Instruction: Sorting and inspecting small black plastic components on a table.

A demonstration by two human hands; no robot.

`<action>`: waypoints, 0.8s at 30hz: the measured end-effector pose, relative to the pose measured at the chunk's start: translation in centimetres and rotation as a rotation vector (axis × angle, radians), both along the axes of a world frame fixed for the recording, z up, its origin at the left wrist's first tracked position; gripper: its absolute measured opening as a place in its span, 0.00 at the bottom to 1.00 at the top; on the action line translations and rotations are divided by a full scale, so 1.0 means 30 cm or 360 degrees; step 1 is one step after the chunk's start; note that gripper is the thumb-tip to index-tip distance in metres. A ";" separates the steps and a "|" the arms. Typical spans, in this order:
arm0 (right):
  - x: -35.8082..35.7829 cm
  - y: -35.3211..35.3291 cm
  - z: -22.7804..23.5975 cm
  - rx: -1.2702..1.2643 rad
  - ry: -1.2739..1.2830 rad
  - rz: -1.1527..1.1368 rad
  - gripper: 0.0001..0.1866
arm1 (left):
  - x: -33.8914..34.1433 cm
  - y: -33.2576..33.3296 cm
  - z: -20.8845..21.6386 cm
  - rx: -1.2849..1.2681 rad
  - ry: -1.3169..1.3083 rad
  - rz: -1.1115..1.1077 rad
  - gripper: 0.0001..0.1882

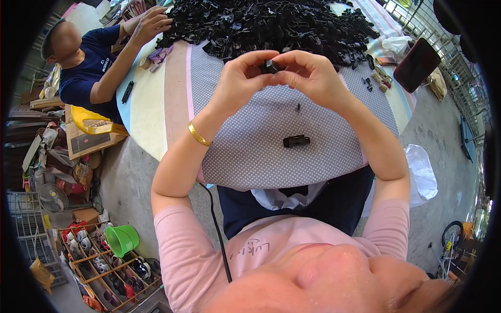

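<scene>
While the left hand and right hand jointly grip a small, apparently rigid black part above the dotted tablecloth, uneven finger pressure could make it slip loose.

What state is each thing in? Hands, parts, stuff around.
Left hand: closed on black part
Right hand: closed on it too
Black part: held, partly hidden
Loose part: lying on the tablecloth, untouched
Pile of black parts: heaped
Bracelet: worn
Bucket: open, no lid
Fan: running or not, can't tell
</scene>
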State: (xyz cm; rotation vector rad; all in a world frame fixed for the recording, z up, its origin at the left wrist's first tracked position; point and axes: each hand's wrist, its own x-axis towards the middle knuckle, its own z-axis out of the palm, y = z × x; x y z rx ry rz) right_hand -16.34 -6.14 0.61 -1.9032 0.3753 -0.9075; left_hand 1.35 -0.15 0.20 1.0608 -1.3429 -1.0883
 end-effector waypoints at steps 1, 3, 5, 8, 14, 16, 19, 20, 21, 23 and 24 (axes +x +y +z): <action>-0.001 -0.002 -0.002 0.0000 0.0001 -0.0001 0.14 | -0.011 0.009 0.014 -0.0105 -0.0331 0.0119 0.21; -0.004 -0.009 -0.005 -0.0154 0.0022 -0.0058 0.12 | -0.031 0.015 0.015 -0.0258 -0.0652 0.0332 0.17; 0.001 -0.004 -0.005 -0.0164 0.0012 -0.0097 0.11 | -0.035 0.022 0.010 -0.0330 -0.0724 0.0394 0.17; 0.005 -0.010 -0.016 -0.0309 -0.0009 -0.0175 0.11 | -0.043 0.027 0.009 -0.0405 -0.0825 0.0497 0.18; 0.016 -0.007 -0.031 -0.0761 -0.0019 -0.0359 0.10 | -0.051 0.032 -0.004 -0.0344 -0.0867 0.0549 0.20; 0.015 -0.009 -0.029 -0.0862 -0.0022 -0.0390 0.10 | -0.052 0.032 -0.018 -0.0366 -0.0857 0.0519 0.21; 0.008 -0.017 -0.029 -0.1081 0.0002 -0.0466 0.10 | -0.056 0.032 -0.016 -0.0357 -0.0533 0.0384 0.24; 0.007 -0.019 -0.036 -0.1071 0.0014 -0.0467 0.11 | -0.060 0.035 0.000 -0.0321 -0.0518 0.0380 0.24; 0.005 -0.020 -0.040 -0.1061 0.0025 -0.0468 0.13 | -0.061 0.036 0.010 -0.0286 -0.0505 0.0375 0.24; 0.010 -0.008 -0.015 -0.0889 -0.0007 -0.0446 0.16 | -0.047 0.037 0.017 -0.0257 -0.0529 0.0376 0.25; 0.013 -0.004 -0.006 -0.0718 -0.0033 -0.0424 0.18 | -0.043 0.041 0.022 -0.0283 -0.0435 0.0357 0.26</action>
